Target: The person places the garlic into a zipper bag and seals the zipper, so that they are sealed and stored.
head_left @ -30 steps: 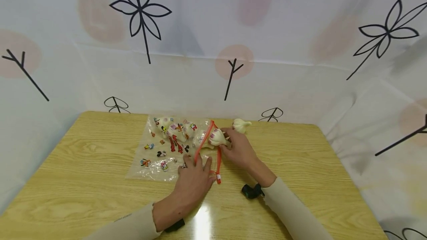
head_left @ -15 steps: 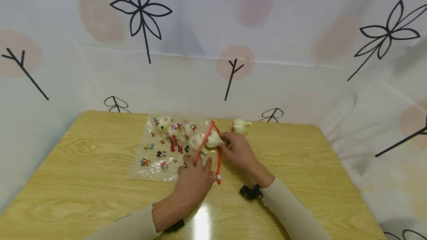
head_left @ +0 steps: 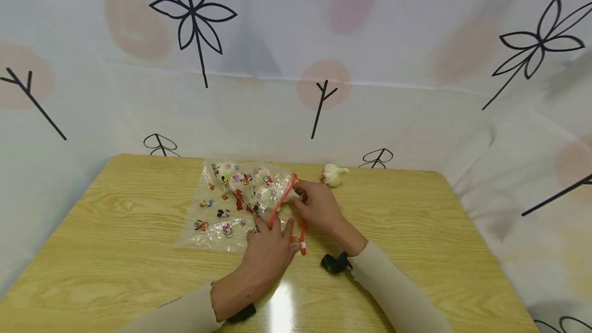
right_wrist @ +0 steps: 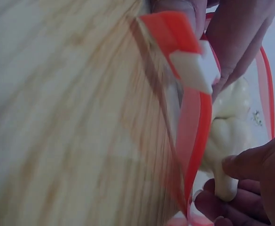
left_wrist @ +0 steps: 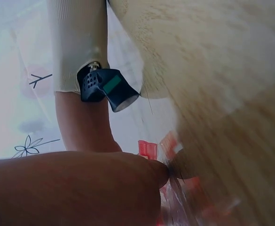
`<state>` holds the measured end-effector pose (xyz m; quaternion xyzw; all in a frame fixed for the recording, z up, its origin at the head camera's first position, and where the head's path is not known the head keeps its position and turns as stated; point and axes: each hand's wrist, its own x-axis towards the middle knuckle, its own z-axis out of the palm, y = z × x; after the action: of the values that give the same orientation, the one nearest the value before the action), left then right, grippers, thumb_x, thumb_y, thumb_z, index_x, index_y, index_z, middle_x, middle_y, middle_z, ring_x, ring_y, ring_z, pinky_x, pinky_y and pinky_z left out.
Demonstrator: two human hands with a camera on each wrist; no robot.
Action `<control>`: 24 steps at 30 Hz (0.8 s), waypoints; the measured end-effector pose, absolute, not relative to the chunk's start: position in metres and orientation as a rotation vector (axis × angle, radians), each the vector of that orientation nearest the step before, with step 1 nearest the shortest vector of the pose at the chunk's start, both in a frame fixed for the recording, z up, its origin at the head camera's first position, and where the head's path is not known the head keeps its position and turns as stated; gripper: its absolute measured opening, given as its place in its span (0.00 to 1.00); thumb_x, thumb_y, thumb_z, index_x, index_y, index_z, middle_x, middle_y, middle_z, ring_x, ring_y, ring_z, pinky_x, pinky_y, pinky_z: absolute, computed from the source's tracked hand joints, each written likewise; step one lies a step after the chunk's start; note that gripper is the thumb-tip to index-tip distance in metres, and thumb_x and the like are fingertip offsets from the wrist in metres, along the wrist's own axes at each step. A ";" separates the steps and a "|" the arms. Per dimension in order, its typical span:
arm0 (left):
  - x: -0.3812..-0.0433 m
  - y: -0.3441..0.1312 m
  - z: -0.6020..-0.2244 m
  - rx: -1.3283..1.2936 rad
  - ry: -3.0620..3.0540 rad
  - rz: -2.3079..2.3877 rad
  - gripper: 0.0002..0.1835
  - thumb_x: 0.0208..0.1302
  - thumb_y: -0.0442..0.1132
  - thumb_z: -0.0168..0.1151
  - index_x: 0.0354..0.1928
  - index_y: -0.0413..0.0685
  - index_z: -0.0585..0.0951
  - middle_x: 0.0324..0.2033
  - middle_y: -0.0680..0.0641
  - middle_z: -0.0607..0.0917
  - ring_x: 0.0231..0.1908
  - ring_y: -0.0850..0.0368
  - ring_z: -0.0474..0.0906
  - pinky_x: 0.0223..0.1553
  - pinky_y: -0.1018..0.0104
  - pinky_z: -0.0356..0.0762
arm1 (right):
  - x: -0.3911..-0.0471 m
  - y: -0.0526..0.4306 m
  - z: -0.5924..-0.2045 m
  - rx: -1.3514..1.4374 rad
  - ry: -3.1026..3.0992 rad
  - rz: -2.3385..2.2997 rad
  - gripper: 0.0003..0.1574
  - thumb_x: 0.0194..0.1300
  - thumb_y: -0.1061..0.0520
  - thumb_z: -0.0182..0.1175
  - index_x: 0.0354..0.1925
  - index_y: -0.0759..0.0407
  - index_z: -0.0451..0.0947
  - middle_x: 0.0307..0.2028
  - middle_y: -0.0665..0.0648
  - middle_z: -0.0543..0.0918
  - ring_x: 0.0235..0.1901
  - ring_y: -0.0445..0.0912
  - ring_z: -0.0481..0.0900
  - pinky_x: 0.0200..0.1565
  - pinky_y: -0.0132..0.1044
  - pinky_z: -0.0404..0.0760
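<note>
A clear plastic zip bag [head_left: 208, 225] with cartoon prints lies on the table, its red-orange rim gaping towards the right. Several garlic bulbs [head_left: 236, 181] show through its upper part. My left hand [head_left: 268, 251] rests over the near side of the bag's mouth, fingers spread and pressing down. At the opening, my right hand [head_left: 321, 207] pinches a garlic bulb [right_wrist: 229, 136] by its stem between thumb and fingers; the bulb's body is inside the rim. The white slider [right_wrist: 193, 70] sits at the rim's corner, beside my left fingers. Another garlic bulb [head_left: 333, 174] lies behind my right hand.
The wooden table [head_left: 402, 230] ends at the back against a patterned cloth [head_left: 259, 112], which also hangs at both sides. Black wrist cameras [head_left: 336, 263] stick out from the beige sleeves [head_left: 393, 281], low over the table.
My right hand has moved left, carrying the garlic bulb from the bag's mouth further inside. The bulbs ahead of it have shifted slightly left. My left hand has stayed in place.
</note>
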<state>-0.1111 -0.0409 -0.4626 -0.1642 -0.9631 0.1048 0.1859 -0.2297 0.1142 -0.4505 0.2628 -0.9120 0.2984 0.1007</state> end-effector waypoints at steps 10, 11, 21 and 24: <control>-0.113 -0.041 -0.464 -0.467 -2.697 0.311 0.34 0.69 0.70 0.62 0.67 0.58 0.84 0.56 0.38 0.86 0.49 0.26 0.85 0.28 0.46 0.87 | -0.231 0.101 -0.452 0.776 -2.678 0.912 0.04 0.70 0.60 0.71 0.43 0.56 0.88 0.34 0.52 0.90 0.28 0.40 0.82 0.32 0.36 0.82; -0.114 -0.042 -0.464 -0.466 -2.695 0.319 0.34 0.69 0.70 0.62 0.67 0.58 0.84 0.56 0.38 0.86 0.49 0.26 0.85 0.28 0.46 0.87 | -0.231 0.099 -0.452 0.771 -2.676 0.914 0.04 0.70 0.60 0.71 0.43 0.56 0.87 0.34 0.53 0.90 0.28 0.41 0.83 0.33 0.37 0.82; -0.113 -0.043 -0.463 -0.486 -2.688 0.292 0.35 0.67 0.69 0.65 0.65 0.55 0.84 0.55 0.37 0.86 0.50 0.24 0.85 0.28 0.46 0.87 | -0.239 0.088 -0.456 0.719 -2.683 0.925 0.04 0.72 0.59 0.67 0.42 0.56 0.88 0.35 0.55 0.92 0.32 0.45 0.89 0.35 0.38 0.86; -0.113 -0.042 -0.463 -0.494 -2.677 0.305 0.35 0.68 0.70 0.64 0.65 0.54 0.85 0.54 0.36 0.86 0.50 0.25 0.85 0.27 0.47 0.87 | -0.238 0.089 -0.457 0.718 -2.689 0.959 0.03 0.72 0.60 0.67 0.42 0.56 0.88 0.36 0.55 0.92 0.33 0.46 0.89 0.36 0.39 0.87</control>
<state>-0.1134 -0.0420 -0.4628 -0.1766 -0.9576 0.1091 0.1999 -0.2384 0.0894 -0.4568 0.2428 -0.9089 0.3243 0.0988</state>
